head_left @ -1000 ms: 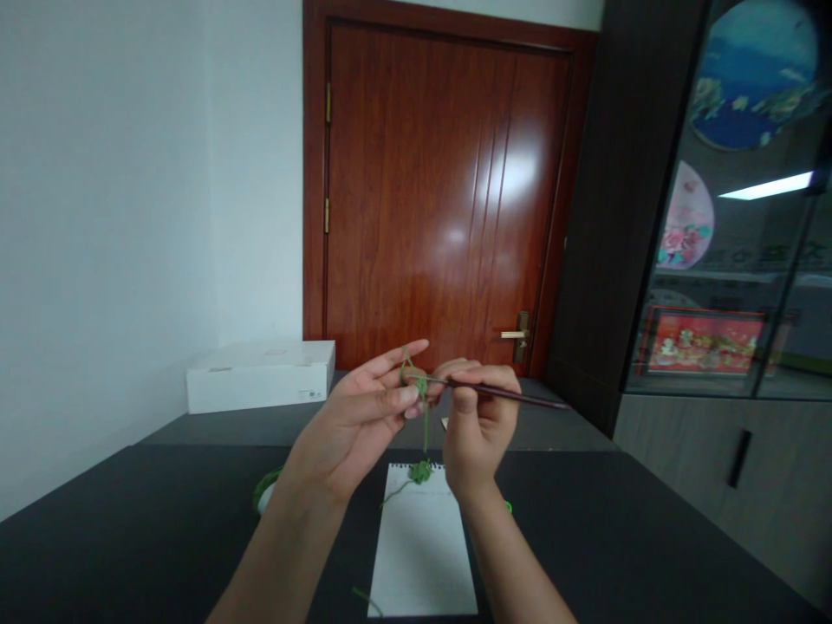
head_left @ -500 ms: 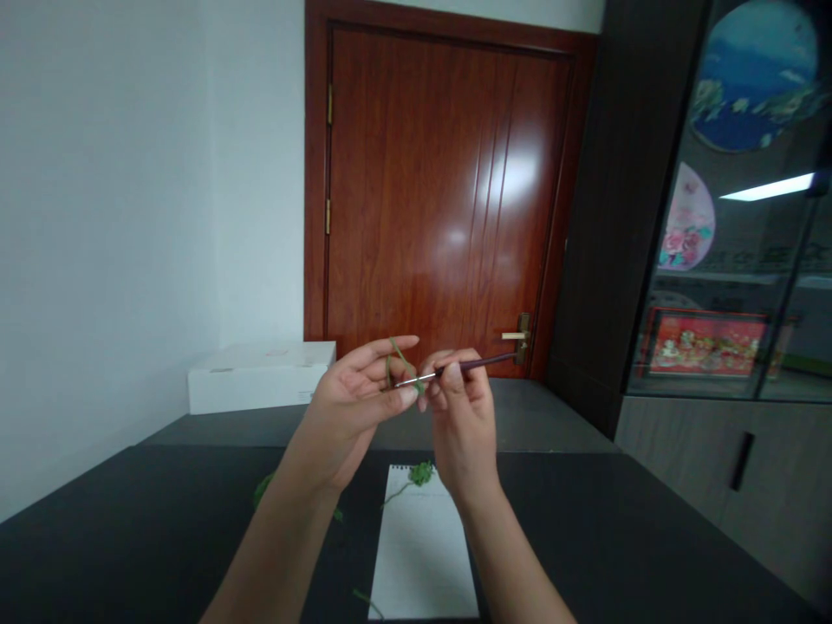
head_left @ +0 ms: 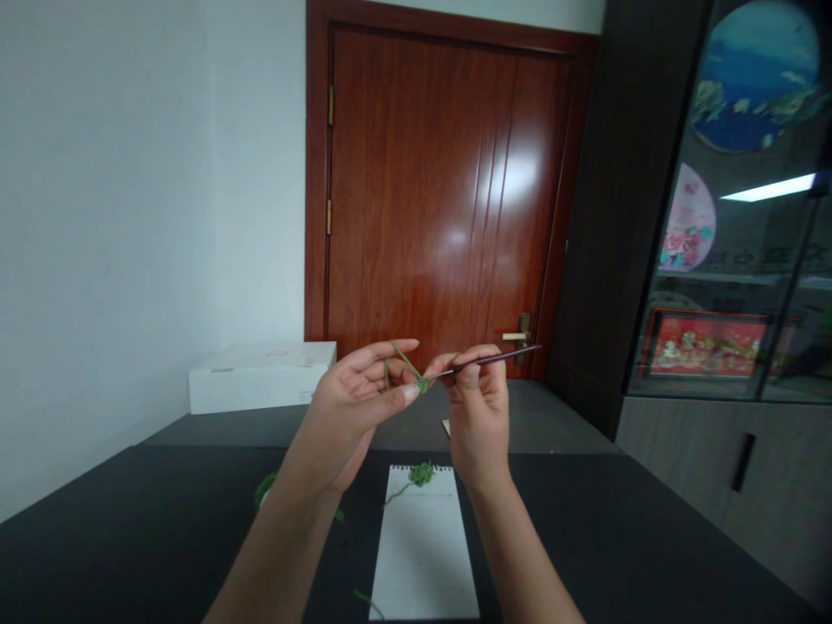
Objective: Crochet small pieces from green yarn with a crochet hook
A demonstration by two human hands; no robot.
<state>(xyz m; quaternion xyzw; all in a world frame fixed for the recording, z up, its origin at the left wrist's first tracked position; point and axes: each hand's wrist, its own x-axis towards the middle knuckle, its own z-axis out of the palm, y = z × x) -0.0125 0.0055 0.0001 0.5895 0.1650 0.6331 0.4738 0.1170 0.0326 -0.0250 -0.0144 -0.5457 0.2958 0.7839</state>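
My right hand (head_left: 479,394) is closed around a crochet hook (head_left: 497,357) with a dark purple handle. The hook's metal tip meets a small piece of green crochet (head_left: 423,385). Between thumb and fingers my left hand (head_left: 364,386) pinches that piece. A strand of green yarn (head_left: 406,356) runs from the piece over the raised left index finger, and more yarn loops by the other fingers. Below the hands, a green crocheted piece (head_left: 421,474) with a yarn tail lies at the top of a white notepad (head_left: 422,555).
Green yarn (head_left: 263,487) lies on the black table (head_left: 565,537), partly behind my left forearm. A short green yarn end (head_left: 368,601) crosses the notepad's lower left edge. At the back left stands a white box (head_left: 260,377). A wooden door (head_left: 422,191) and cabinet (head_left: 689,451) are beyond.
My right hand and the hook have moved right, drawing the hook's tip back to the green crochet. The yarn from the left index finger now runs straighter. My left hand has barely moved.
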